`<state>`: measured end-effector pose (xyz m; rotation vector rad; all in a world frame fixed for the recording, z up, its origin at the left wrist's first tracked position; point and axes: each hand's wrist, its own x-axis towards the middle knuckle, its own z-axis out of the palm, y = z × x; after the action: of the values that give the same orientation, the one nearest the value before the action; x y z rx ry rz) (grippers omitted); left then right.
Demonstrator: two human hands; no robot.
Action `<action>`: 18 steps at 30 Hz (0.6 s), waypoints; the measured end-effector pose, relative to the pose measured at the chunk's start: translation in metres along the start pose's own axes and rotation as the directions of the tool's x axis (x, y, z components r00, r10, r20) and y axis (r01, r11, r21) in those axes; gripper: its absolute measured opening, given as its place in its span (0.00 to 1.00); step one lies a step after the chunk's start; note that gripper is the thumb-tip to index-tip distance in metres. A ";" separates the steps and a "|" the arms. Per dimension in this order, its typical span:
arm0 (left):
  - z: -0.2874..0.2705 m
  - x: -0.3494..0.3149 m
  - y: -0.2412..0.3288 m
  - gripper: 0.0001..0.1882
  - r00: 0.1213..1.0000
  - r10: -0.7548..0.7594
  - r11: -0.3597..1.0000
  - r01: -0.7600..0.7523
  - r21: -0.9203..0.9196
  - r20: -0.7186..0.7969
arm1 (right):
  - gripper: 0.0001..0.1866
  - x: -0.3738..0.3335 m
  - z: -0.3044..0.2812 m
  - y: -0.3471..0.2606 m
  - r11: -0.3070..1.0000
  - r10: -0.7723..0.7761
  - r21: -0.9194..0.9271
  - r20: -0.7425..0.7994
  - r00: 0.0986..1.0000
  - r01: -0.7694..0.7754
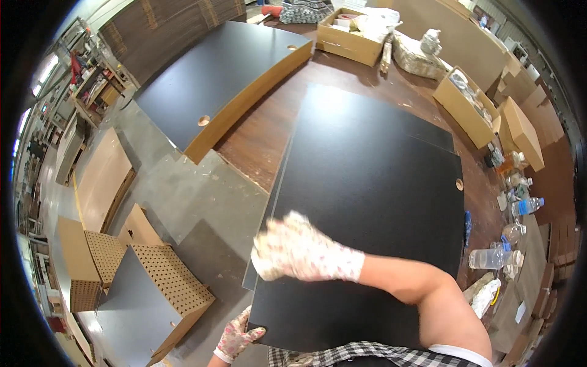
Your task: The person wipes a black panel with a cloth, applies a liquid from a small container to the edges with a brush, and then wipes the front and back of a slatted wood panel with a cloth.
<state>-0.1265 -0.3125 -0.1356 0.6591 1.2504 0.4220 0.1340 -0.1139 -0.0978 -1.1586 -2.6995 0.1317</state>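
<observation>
A large black panel [367,183] with a small round hole near its right edge lies on the brown table, on top of another black panel [431,133] that shows past its far and left edges. My left hand [235,338], in a flower-patterned white glove, grips the upper panel's near left corner, thumb on top. My right arm reaches across the panel. Its gloved hand [299,251] is over the left edge, smeared by motion, so its fingers and anything in them cannot be made out.
Stacked black panels [226,73] with brown sides stand at the far left. Open cardboard boxes [348,46] line the back and right of the table [263,140]. Plastic bottles [489,258] stand along the right side. Perforated boards and another dark panel [131,312] are at the lower left.
</observation>
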 end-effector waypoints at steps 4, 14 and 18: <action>0.005 0.001 0.009 0.36 0.990 0.136 0.965 -0.141 0.220 0.036 | 0.02 0.026 0.009 0.043 0.997 -0.075 -0.010 -0.084 0.994 0.074; -0.004 0.003 -0.008 0.36 0.988 0.150 0.987 -0.151 0.055 0.030 | 0.05 0.047 0.025 0.059 0.977 0.090 0.209 -0.246 0.965 -0.038; 0.007 0.006 0.003 0.35 0.982 0.183 0.981 -0.185 0.056 0.046 | 0.09 0.035 -0.001 0.108 0.994 0.078 -0.062 -0.100 0.992 -0.085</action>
<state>-0.1183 -0.3081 -0.1366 0.8352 1.1714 0.5228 0.1873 -0.0140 -0.1094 -1.2608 -2.5907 -0.0029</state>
